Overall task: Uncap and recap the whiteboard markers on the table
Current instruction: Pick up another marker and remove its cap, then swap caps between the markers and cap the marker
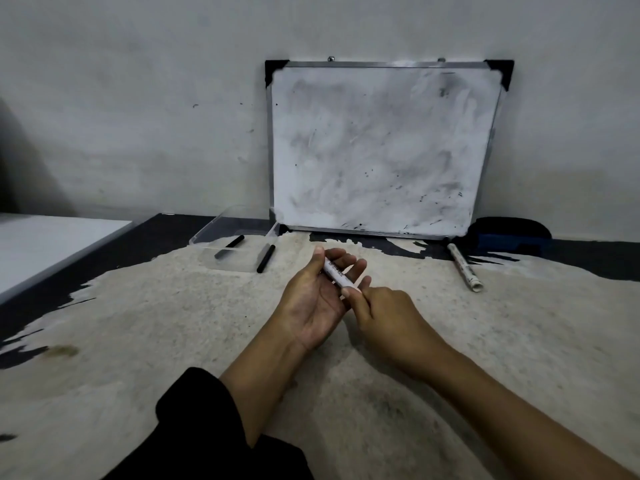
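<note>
Hands meet above the worn surface (pixel 173 341): left hand (pixel 313 303) cradles a white marker (pixel 337 273) with fingers loosely curled to steady it, while right hand (pixel 388 315) fingers pinch its near end, seemingly its cap.

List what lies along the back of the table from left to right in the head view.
White panel → clear tray → black pen in the tray → black pen beside the tray → whiteboard → white marker → eraser.
</note>
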